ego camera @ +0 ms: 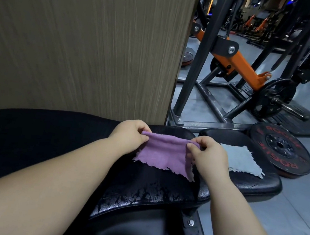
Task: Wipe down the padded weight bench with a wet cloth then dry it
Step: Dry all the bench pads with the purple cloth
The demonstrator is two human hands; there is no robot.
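Draped over the middle of the black padded bench, near the gap between its 2 pads: the purple cloth, raised by its far edge, with the near edge trailing on the vinyl.

Pinched at 2 points along that far edge: at the left corner by the left hand, thumb and curled fingers closed on the fabric, and toward the right corner by the right hand in the same narrow pinch.

Sagging a little between the 2 grips, so plainly soft, thin and light; ragged at the hem. Probably damp, judging by the beaded wet sheen on the pad nearer the camera, hence likely to cling and drag rather than slide.

Best taken by the corners to open out, or bunched under a flat palm for wiping; too limp to push from an edge.

Lying flat on the smaller right pad, well apart from both hands: a grey cloth, seemingly dry, presumably for the drying pass.

On the floor just right of that, a black weight plate with red lettering. To the far left, a wood-grain panel.
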